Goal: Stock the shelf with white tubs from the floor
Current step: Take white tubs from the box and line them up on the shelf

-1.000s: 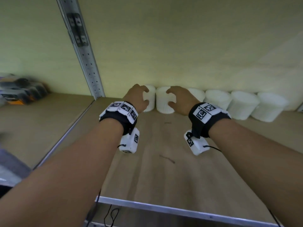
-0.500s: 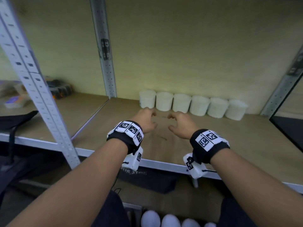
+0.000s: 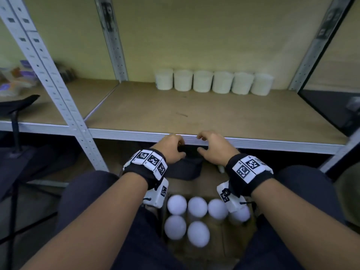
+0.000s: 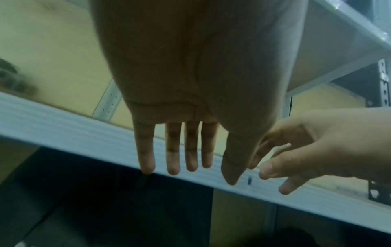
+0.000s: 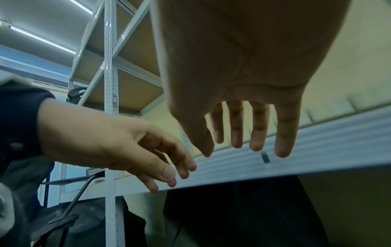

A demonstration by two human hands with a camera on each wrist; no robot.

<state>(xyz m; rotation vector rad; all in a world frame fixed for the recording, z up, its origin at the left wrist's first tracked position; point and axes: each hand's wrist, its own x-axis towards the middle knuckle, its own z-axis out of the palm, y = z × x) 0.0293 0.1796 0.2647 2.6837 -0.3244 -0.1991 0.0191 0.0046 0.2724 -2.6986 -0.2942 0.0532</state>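
Both hands sit side by side in front of the shelf's metal front edge, and we hold nothing in either. Our left hand has its fingers extended and slightly spread, as the left wrist view shows, with the tips level with the edge rail; whether they touch it cannot be determined. Our right hand is likewise relaxed and empty, its fingers hanging straight in the right wrist view, just beside the left hand with a small gap between the two thumbs. Beyond the hands, at the far back of the shelf board, six white tubs stand upright in one row against the rear wall, each touching or nearly touching its neighbour; the row lies ahead and slightly to the right of the right hand. Below and behind the hands, between our knees, a cardboard box on the floor holds more white tubs, seen from above as round lids in two rows; one of them is partly hidden by the right wrist camera unit. Left of the left hand, a perforated metal upright separates this bay from the neighbouring one. A dark bag lies directly beneath the hands under the shelf.
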